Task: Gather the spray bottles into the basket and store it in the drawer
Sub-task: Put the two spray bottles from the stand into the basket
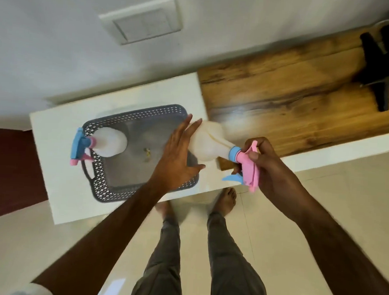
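Note:
A grey perforated basket [101,171] sits on a white counter [53,161]. One white spray bottle [110,145] with a blue and pink trigger head stands in the basket's left part. A second white spray bottle [208,146] with a pink trigger and blue collar is held tilted over the basket's right rim. My right hand [265,167] grips its pink trigger head. My left hand [177,155] lies flat against the bottle's body with the fingers spread.
A wooden top [294,103] adjoins the white counter on the right, with a black object [380,67] at its far end. A white wall switch plate [142,21] is above. My legs and bare feet stand on glossy floor tiles [297,244]. A dark red surface [7,170] is at left.

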Demonstrator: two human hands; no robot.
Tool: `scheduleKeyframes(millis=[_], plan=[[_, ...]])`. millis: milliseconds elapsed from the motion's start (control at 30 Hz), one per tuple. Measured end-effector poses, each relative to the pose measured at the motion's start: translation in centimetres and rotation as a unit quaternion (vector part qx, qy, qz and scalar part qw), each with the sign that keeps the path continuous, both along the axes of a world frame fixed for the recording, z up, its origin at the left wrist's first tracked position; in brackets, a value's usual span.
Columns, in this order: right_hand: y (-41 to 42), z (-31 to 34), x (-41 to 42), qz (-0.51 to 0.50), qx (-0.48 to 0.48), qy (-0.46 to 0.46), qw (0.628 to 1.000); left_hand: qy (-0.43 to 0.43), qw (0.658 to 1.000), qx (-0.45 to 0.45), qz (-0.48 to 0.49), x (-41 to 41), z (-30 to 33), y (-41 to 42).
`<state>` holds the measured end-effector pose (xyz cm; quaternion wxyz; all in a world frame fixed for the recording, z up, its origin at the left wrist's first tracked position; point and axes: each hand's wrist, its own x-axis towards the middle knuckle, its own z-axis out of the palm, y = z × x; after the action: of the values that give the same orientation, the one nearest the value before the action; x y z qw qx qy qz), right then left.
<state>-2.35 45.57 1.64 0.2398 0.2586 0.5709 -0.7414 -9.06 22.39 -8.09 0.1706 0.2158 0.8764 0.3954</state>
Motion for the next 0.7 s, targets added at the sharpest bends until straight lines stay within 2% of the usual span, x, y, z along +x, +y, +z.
scheduleKeyframes(millis=[67,200,233,300,367,433,500,567,600,700], plan=[[-2.0,1.3,-0.9,0.019,-0.077,0.000,0.997,0.009,0.999,0.022,0.034,0.2,0.4,-2.0],[-6.1,1.7,-2.7,0.070,-0.119,0.032,0.990,-0.026,0.996,0.018,0.081,1.7,1.3,-6.3],[-7.0,1.5,-3.1,0.088,-0.099,0.037,0.991,-0.037,0.995,0.011,0.090,2.2,1.3,-7.2],[-8.7,0.9,-3.8,0.144,0.007,0.083,0.986,-0.061,0.991,0.011,0.115,3.1,1.2,-8.5],[-10.8,0.2,-4.4,0.222,0.107,0.145,0.958,-0.063,0.989,0.020,0.136,3.9,1.0,-9.2],[-13.1,-0.6,-5.0,0.248,0.145,0.156,0.945,-0.076,0.984,0.011,0.164,4.5,0.8,-9.7],[-15.4,-1.7,-5.7,0.243,0.150,0.134,0.949,-0.119,0.973,-0.002,0.198,4.9,0.9,-10.4],[-17.1,-3.0,-6.9,0.252,0.174,0.122,0.944,-0.178,0.957,0.029,0.229,5.1,0.6,-11.6],[-17.5,-3.7,-7.6,0.256,0.194,0.128,0.939,-0.174,0.958,0.020,0.226,5.3,0.6,-12.6],[-18.9,-5.1,-9.8,0.246,0.228,0.165,0.927,-0.090,0.974,-0.031,0.207,6.6,0.9,-17.0]])
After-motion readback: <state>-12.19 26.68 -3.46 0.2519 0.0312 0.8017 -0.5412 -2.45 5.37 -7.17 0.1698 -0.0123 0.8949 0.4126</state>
